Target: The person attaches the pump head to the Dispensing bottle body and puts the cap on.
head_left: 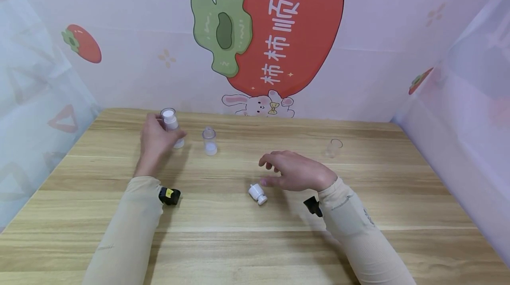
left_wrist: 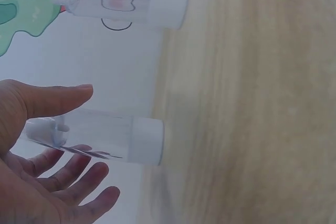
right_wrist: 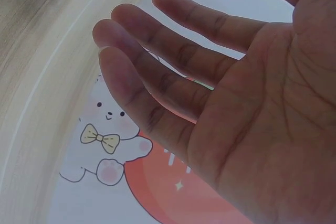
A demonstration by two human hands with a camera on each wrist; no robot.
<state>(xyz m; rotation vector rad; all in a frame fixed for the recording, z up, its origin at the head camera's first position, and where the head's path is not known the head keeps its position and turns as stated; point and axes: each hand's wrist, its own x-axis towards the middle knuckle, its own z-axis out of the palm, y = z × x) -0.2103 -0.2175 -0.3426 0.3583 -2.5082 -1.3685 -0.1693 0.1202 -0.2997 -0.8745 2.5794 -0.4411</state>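
Observation:
At the back left, my left hand (head_left: 157, 139) is around a clear bottle (head_left: 170, 122) with a white base and a white pump top. In the left wrist view the thumb (left_wrist: 63, 99) and fingers are spread on either side of this bottle (left_wrist: 146, 141), which stands upright on the table. Just right of it stands a second clear bottle (head_left: 209, 141), its neck bare and its base white. My right hand (head_left: 299, 171) hovers over the middle with loosely bent fingers and holds nothing. A white pump head (head_left: 257, 194) lies on its side below its thumb.
A clear cap (head_left: 333, 148) lies at the back right of the wooden table (head_left: 223, 249). A printed cloth (head_left: 139, 72) hangs along the table's back edge, and more cloth closes in both sides.

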